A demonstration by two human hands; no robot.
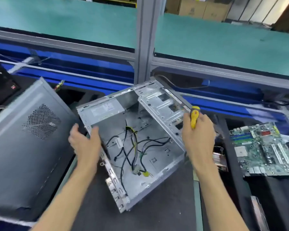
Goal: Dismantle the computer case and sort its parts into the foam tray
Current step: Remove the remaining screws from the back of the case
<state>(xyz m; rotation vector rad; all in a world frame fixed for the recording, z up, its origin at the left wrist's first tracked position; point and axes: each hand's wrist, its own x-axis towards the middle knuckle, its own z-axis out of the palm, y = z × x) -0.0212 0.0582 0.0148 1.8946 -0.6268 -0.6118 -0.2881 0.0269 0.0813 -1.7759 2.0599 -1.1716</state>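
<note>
Open computer case (pixel 137 139) lying on the dark work surface (pixel 157 210), loose cables (pixel 133 147) inside. The left hand (pixel 85 140) curls over its rear edge; the right hand (pixel 198 132) grips a yellow-handled screwdriver (pixel 194 118) beside the drive-cage wall. The sheet-metal shell looks stiff, light and sharp-edged, best held by folded rims.

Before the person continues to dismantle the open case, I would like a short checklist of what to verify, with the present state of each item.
1. Left hand steadies the case at its edge: ok.
2. Right hand grips the yellow screwdriver: ok.
3. Screwdriver tip seated on a screw: cannot tell, hidden.
4. Loose cables out of the case: not ok, they lie inside.
5. Motherboard removed: ok, it lies to the right.
6. Power supply removed: not ok.
</note>
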